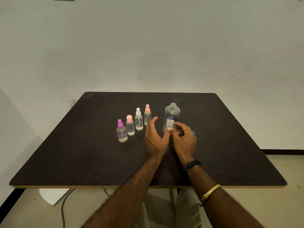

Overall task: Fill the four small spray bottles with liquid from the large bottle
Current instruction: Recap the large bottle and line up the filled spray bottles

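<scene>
Four small spray bottles stand in a slanted row on the dark table: a purple-topped one, a pink-capped one, a white-topped one and a pink-topped one. All are capped and hold clear liquid. To their right the large clear bottle stands upright, its neck uncapped. My left hand hovers just left of its base, fingers spread and relaxed, thumb tip at the bottle's foot. My right hand is in front of the bottle, fingers loosely curled near its label. A blue cap peeks out behind my right hand.
The table stands against a plain white wall. Its front edge is near my forearms. A black cable and a white object lie on the floor below the table's left front.
</scene>
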`<state>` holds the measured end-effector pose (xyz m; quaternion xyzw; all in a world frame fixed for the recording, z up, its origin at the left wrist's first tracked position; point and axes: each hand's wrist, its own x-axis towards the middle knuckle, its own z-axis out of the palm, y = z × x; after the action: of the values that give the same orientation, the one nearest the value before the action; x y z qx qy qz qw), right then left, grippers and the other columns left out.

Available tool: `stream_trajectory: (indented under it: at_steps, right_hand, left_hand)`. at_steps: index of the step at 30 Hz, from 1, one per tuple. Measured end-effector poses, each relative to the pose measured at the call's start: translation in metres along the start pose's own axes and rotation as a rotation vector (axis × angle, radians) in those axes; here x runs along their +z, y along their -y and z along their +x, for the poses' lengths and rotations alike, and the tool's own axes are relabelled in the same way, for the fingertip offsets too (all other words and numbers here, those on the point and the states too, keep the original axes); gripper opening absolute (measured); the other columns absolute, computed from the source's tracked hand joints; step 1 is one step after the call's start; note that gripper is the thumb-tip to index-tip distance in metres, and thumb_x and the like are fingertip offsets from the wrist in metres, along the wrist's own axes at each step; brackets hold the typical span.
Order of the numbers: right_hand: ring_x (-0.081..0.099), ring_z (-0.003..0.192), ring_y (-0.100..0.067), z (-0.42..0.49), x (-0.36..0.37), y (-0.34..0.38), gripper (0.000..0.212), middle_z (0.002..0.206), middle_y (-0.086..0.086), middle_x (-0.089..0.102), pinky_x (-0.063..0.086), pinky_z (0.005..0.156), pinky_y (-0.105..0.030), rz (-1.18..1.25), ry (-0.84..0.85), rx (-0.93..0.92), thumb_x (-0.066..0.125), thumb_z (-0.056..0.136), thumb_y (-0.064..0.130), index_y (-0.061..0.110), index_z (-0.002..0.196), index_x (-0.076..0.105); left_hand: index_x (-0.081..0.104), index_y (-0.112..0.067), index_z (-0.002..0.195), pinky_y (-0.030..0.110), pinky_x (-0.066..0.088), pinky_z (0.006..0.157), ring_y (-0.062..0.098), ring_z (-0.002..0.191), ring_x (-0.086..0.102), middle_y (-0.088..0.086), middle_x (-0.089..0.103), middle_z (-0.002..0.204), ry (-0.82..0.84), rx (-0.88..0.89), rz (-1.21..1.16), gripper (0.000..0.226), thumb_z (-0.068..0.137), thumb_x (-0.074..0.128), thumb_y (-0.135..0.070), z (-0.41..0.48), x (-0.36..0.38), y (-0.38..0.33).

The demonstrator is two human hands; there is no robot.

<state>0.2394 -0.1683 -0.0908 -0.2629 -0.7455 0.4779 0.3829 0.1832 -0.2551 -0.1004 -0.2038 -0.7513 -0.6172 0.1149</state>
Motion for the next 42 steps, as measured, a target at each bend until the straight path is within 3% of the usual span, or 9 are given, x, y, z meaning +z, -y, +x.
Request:
stream_trajectory:
  at_steps: [4,7,11,18,25,31,35,39,42]
  right_hand:
    - [0.062,0.081,0.001,0.006,-0.013,-0.005,0.034,0.113,0.003,0.064,0.05,0.067,-0.008,-0.104,-0.023,0.028,0.074,0.089,0.019,0.017,0.122,0.069]
    - [0.059,0.081,-0.004,0.012,-0.021,-0.009,0.046,0.129,0.002,0.053,0.048,0.075,-0.016,-0.258,-0.064,0.072,0.074,0.087,0.021,0.021,0.132,0.062]
    - [0.06,0.113,-0.022,0.023,-0.03,-0.014,0.064,0.145,-0.004,0.04,0.047,0.087,-0.028,-0.461,0.022,0.208,0.07,0.091,0.022,0.019,0.149,0.044]
    - [0.061,0.114,-0.027,0.039,-0.028,-0.024,0.038,0.13,-0.009,0.059,0.052,0.092,-0.037,-0.573,0.04,0.263,0.063,0.095,0.017,0.018,0.133,0.059]
    - [0.062,0.106,-0.02,0.038,-0.023,-0.015,0.032,0.116,-0.005,0.065,0.053,0.094,-0.034,-0.29,-0.058,0.096,0.068,0.092,0.02,0.019,0.124,0.068]
    - [0.059,0.09,-0.006,0.059,-0.018,0.034,0.033,0.113,-0.002,0.056,0.047,0.072,-0.005,-0.035,-0.199,-0.063,0.068,0.092,0.015,0.017,0.124,0.068]
    - [0.062,0.092,-0.004,0.065,-0.011,0.056,0.028,0.114,-0.001,0.061,0.051,0.076,-0.007,0.079,-0.192,-0.177,0.069,0.091,0.015,0.018,0.119,0.07]
    - [0.066,0.1,-0.003,0.068,-0.002,0.056,0.026,0.109,0.009,0.069,0.056,0.08,-0.019,0.079,-0.078,-0.212,0.073,0.089,0.02,0.024,0.115,0.069]
    - [0.065,0.102,-0.003,0.068,0.002,0.05,0.026,0.109,0.011,0.07,0.055,0.082,-0.015,0.054,-0.036,-0.196,0.072,0.09,0.019,0.024,0.116,0.069]
  left_hand:
    - [0.031,-0.015,0.157,0.027,0.03,0.115,0.018,0.147,0.036,0.003,0.039,0.161,0.07,-0.045,0.04,0.088,0.086,0.079,-0.036,-0.004,0.011,-0.001]
    - [0.023,-0.017,0.16,0.025,0.025,0.115,0.017,0.15,0.031,0.003,0.032,0.164,0.076,-0.046,0.047,0.098,0.083,0.078,-0.041,-0.005,0.016,0.001]
    - [0.024,-0.017,0.161,0.026,0.027,0.116,0.019,0.15,0.032,0.003,0.032,0.165,0.072,-0.054,0.06,0.098,0.084,0.081,-0.038,-0.005,0.022,0.001]
    - [0.026,-0.016,0.16,0.026,0.028,0.116,0.019,0.15,0.032,0.004,0.034,0.163,0.101,-0.076,0.071,0.096,0.084,0.082,-0.036,-0.002,0.025,0.003]
    - [0.027,-0.015,0.159,0.033,0.031,0.12,0.02,0.15,0.033,0.004,0.034,0.164,0.105,-0.066,0.062,0.094,0.085,0.081,-0.033,0.007,0.024,0.003]
    - [0.03,-0.014,0.158,0.018,0.027,0.114,0.014,0.147,0.034,0.003,0.037,0.162,0.137,0.028,0.045,0.093,0.085,0.082,-0.035,0.033,0.023,-0.007]
    - [0.033,-0.014,0.157,0.0,0.024,0.105,0.0,0.139,0.033,0.001,0.04,0.159,0.168,0.084,0.027,0.094,0.083,0.082,-0.042,0.047,0.025,-0.013]
    - [0.042,-0.011,0.153,0.026,0.041,0.114,0.013,0.14,0.046,0.005,0.048,0.154,0.153,0.108,0.005,0.076,0.088,0.079,-0.026,0.056,0.029,-0.017]
    - [0.05,-0.011,0.147,0.033,0.047,0.112,0.013,0.134,0.053,0.004,0.057,0.146,0.155,0.101,-0.021,0.064,0.09,0.077,-0.021,0.057,0.029,-0.014]
